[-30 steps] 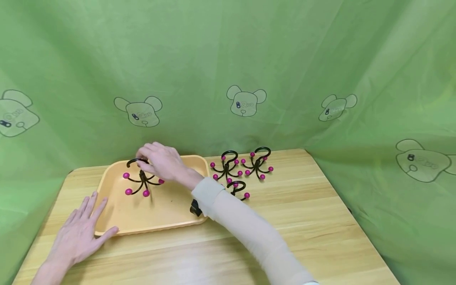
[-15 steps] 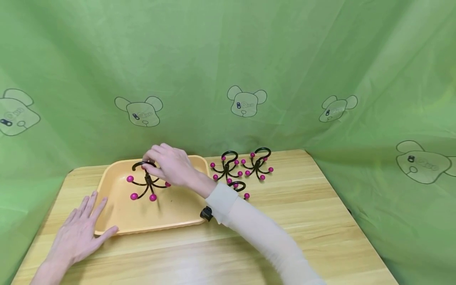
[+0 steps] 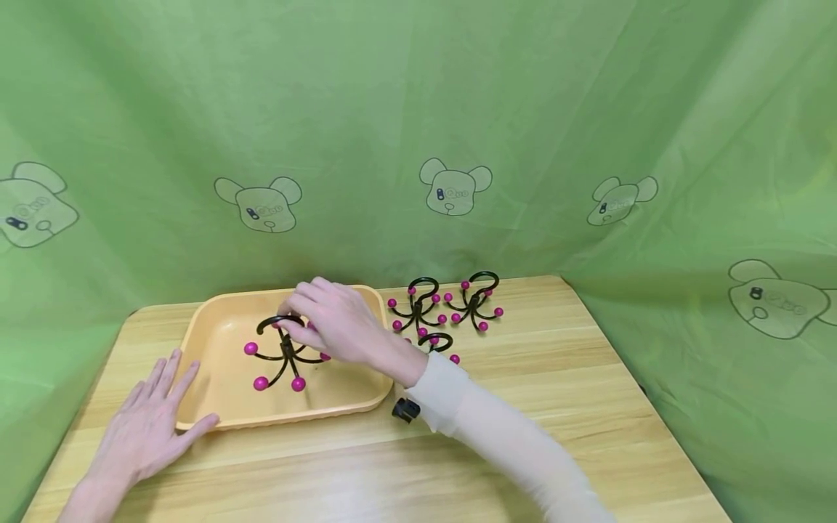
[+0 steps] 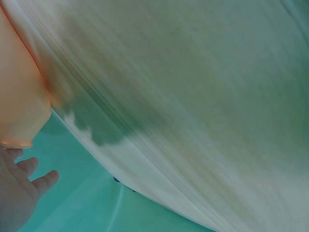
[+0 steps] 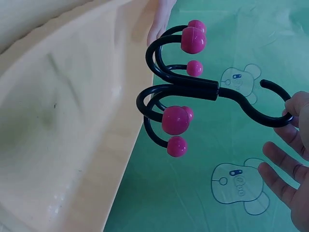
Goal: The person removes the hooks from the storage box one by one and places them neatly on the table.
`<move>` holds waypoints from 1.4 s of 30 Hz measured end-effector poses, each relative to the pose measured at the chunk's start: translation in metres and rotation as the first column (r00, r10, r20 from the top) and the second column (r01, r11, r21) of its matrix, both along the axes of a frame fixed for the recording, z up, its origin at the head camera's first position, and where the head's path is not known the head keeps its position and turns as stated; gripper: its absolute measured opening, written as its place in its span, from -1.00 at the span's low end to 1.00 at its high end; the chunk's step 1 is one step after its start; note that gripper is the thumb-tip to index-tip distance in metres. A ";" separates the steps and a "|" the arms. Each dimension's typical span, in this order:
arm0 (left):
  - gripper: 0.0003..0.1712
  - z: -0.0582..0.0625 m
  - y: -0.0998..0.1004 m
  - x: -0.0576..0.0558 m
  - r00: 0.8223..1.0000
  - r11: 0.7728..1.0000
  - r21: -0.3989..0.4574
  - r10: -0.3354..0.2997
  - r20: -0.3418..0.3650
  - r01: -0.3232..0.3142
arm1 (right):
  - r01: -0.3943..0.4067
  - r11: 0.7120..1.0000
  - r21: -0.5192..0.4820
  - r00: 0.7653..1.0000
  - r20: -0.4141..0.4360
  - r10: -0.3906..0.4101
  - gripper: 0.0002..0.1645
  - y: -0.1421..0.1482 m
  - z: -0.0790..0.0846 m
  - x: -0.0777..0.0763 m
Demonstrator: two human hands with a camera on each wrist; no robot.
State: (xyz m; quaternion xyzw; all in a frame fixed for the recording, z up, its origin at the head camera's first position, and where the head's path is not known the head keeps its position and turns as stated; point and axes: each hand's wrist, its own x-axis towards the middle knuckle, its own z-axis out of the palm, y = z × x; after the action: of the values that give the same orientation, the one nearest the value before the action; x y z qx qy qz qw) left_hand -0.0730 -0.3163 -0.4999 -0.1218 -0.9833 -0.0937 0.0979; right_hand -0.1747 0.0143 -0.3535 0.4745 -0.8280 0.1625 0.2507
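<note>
Above the peach tray (image 3: 222, 407) my right hand (image 3: 336, 323) pinches a black multi-arm hook (image 3: 288, 350) with pink ball tips by its curved top. In the right wrist view the thumb and index finger hold the curve of the hook (image 5: 256, 116), the other fingers stand apart from it, and the tray (image 5: 116, 106) lies beyond. My left hand (image 3: 144, 428) lies spread at the tray's left edge, fingers at the rim and thumb at the front corner. The left wrist view shows that hand (image 4: 19, 193) beside the tray wall (image 4: 24, 87).
Right of the tray stand more such hooks: one hook (image 3: 417, 309) behind, one (image 3: 474, 303) farther right, and one (image 3: 437, 338) partly hidden by my right forearm. A green curtain (image 3: 366, 87) hangs behind the wooden table (image 3: 556, 392).
My right hand has moved right and toward the front, carrying the hook with it over the tray. The left hand has stayed at the tray's edge.
</note>
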 end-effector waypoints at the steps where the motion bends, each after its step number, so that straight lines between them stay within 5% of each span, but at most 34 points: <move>1: 0.16 0.000 0.000 0.000 1.000 1.000 0.001 0.000 -0.001 0.000 | -0.005 1.000 -0.005 1.000 -0.005 0.005 -0.82 0.002 0.000 0.002; 17: 0.15 0.000 0.001 -0.003 1.000 1.000 -0.002 0.001 0.025 -0.001 | -0.070 0.995 -0.071 0.993 -0.104 0.062 -0.85 0.042 -0.010 0.039; 26: 0.14 0.001 0.001 -0.003 1.000 1.000 0.003 -0.001 0.021 0.001 | -0.056 0.993 -0.103 0.996 0.061 0.063 -0.86 0.071 -0.015 0.056; 42: 0.13 0.002 -0.001 -0.002 1.000 1.000 0.016 0.004 0.029 -0.005 | -0.074 0.972 -0.224 0.995 0.055 0.089 -0.90 0.130 -0.034 0.078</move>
State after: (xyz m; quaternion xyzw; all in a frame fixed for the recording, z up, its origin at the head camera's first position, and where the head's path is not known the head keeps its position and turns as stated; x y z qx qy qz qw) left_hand -0.0746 -0.3173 -0.4984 -0.1176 -0.9840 -0.1032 0.0851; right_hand -0.0968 0.1444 -0.3873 0.4716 -0.7922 0.2793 0.2684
